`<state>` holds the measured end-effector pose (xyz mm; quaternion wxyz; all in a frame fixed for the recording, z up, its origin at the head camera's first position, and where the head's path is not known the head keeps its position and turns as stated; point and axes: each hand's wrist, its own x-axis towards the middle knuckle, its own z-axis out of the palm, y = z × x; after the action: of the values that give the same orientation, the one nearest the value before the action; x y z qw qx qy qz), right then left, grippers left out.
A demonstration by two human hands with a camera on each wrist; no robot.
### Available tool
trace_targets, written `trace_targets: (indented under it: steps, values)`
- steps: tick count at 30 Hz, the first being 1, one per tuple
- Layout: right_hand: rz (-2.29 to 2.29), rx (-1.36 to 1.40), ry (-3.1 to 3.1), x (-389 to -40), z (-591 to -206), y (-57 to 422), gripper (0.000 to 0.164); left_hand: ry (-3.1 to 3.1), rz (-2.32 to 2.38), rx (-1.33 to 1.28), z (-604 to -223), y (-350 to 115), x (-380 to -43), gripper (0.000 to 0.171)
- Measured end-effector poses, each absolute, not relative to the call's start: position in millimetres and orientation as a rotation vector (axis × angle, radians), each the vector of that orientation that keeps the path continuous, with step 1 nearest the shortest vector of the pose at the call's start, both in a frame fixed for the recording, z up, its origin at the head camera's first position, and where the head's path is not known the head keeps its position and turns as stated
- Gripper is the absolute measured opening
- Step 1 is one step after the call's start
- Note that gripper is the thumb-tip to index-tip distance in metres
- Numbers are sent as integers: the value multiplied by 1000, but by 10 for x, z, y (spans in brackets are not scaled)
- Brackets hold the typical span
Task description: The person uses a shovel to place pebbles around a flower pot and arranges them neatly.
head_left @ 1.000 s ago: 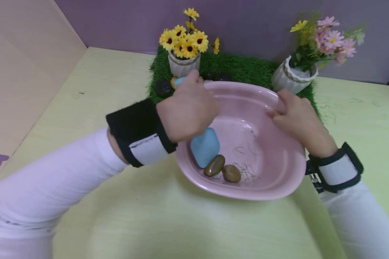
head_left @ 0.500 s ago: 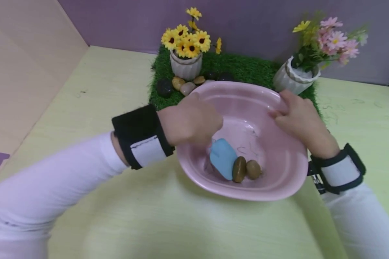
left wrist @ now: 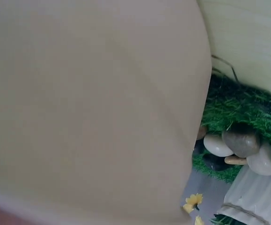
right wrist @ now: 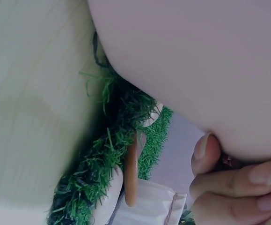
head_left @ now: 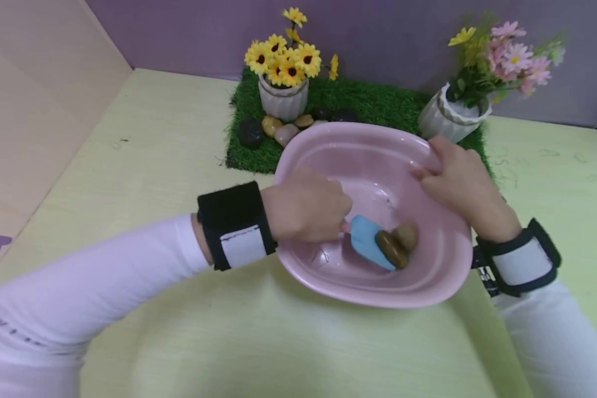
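A pink plastic basin (head_left: 365, 298) stands tilted on the table, its far side over the artificial grass. Inside it, my left hand (head_left: 309, 205) grips a small toy shovel by its handle, a bit of pink showing past the fingers. The shovel's light-blue blade (head_left: 367, 242) lies low in the basin against two brown stones (head_left: 392, 250). On the right, my right hand (head_left: 460, 182) holds the basin's rim, thumb inside. In the right wrist view its fingers (right wrist: 233, 185) curl under the rim, and the basin's pale outer wall (right wrist: 182, 61) covers much of the frame.
Behind the basin lies a green grass mat (head_left: 378, 102) with several pebbles (head_left: 284, 134). A white pot (head_left: 283, 102) of yellow flowers stands back left, another pot (head_left: 450, 119) with pink flowers back right. Thin dark strands (head_left: 320, 257) lie in the basin.
My left hand has come down and right into the basin. The shovel blade and both stones have slid rightward across the bottom. The right hand has kept its grip.
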<state>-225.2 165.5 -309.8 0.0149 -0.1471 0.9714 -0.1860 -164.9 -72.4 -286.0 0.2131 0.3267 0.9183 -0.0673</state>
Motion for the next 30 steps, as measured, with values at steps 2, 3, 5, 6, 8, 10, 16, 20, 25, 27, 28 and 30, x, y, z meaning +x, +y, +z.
trace_targets:
  steps: [2, 3, 5, 6, 8, 10, 16, 20, 25, 27, 28, 30]
  values:
    - [-579, -456, 3021, -2253, -3104, 1657, 26, 2571, -188, 913, -2890, -711, -1658, 39]
    - [-577, -456, 3020, -2254, -3107, 1658, 26, 2586, -192, 914, -2903, -707, -1666, 39]
    - [-571, -458, 3025, -2258, -3112, 1659, 26, 2614, -213, 918, -2925, -701, -1686, 40]
    - [-568, -459, 3026, -2260, -3113, 1659, 26, 2626, -216, 916, -2937, -701, -1700, 39]
    - [-563, -457, 3030, -2259, -3111, 1659, 26, 2652, -224, 910, -2952, -703, -1727, 39]
    - [-558, -455, 3032, -2259, -3107, 1658, 27, 2675, -213, 898, -2959, -707, -1752, 39]
    - [-554, -436, 3027, -2261, -3099, 1661, 31, 2718, -190, 883, -2955, -715, -1780, 42]
    - [-552, -445, 3022, -2266, -3092, 1639, 30, 2703, -162, 874, -2920, -753, -1756, 41]
    - [-545, -440, 3011, -2264, -3083, 1620, 30, 2682, -137, 813, -2825, -834, -1732, 35]
    - [-538, -432, 3014, -2258, -3078, 1624, 31, 2704, -216, 793, -2772, -862, -1736, 35]
    - [-542, -430, 3014, -2257, -3080, 1629, 31, 2720, -273, 785, -2744, -874, -1739, 35]
    - [-551, -428, 3012, -2251, -3081, 1637, 31, 2762, -399, 784, -2698, -895, -1758, 34]
